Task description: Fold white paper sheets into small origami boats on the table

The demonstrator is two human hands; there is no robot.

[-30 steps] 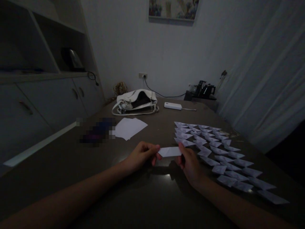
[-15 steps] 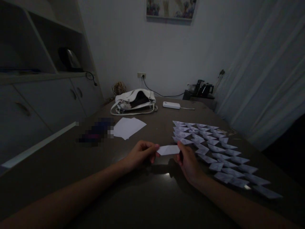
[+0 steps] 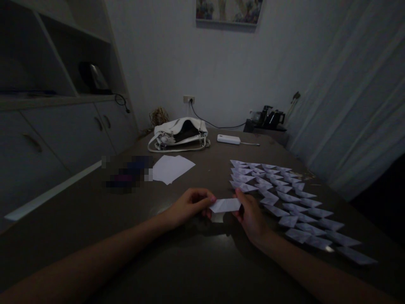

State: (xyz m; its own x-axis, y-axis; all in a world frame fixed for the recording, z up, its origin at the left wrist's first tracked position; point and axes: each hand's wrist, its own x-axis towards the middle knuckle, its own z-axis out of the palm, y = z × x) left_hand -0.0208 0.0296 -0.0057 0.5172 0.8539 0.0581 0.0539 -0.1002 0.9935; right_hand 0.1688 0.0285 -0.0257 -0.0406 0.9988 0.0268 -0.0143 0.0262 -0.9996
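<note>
A small folded white paper [image 3: 225,205] is held level above the dark table, stretched between both hands. My left hand [image 3: 192,204] pinches its left end between thumb and fingers. The right end is gripped by my right hand [image 3: 250,213], thumb on top. Creases run across the paper's face. To the right stand rows of folded paper boats [image 3: 287,197], the closest ones just beside my right hand. A loose stack of white paper sheets [image 3: 173,169] lies beyond my left hand.
At the table's [image 3: 190,270] far side lie a white handbag [image 3: 180,133] and a white power bank [image 3: 228,139] with a short cable. A blurred dark item [image 3: 129,172] is left of the sheets. Kettles [image 3: 274,119] stand behind, right; white curtains [image 3: 344,105] hang along the right.
The folded paper has dropped slightly and tipped, with a lower flap or reflection now showing beneath it. Both hands keep their pinch. The whole view has shifted a little.
</note>
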